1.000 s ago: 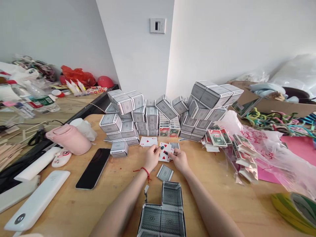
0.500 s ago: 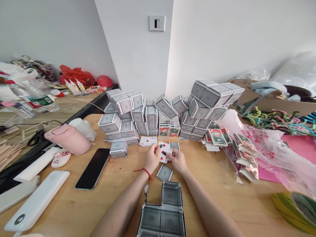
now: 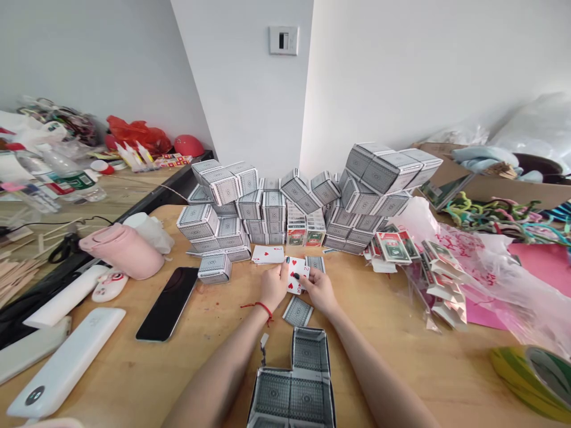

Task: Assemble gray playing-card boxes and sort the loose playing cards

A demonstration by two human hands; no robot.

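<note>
Between both hands is a playing card with red hearts, face up and tilted toward me. My left hand, with a red cord at the wrist, pinches its left edge. My right hand grips the right side, thumb across the face. Just beyond lies a face-up pile of cards, and a patterned card back shows behind my right fingers. Another card lies face down nearer me. Closest to me stands a joined block of folded-card boxes.
Stacks of card boxes line the back, with more stacks to the right. At left are a phone, a pink pouch-like item and a white power bank. Yellow tape and opened card packs lie right.
My left hand has shifted its fingers slightly along the card's left edge. The card stays in both hands, and the surrounding things look the same.
</note>
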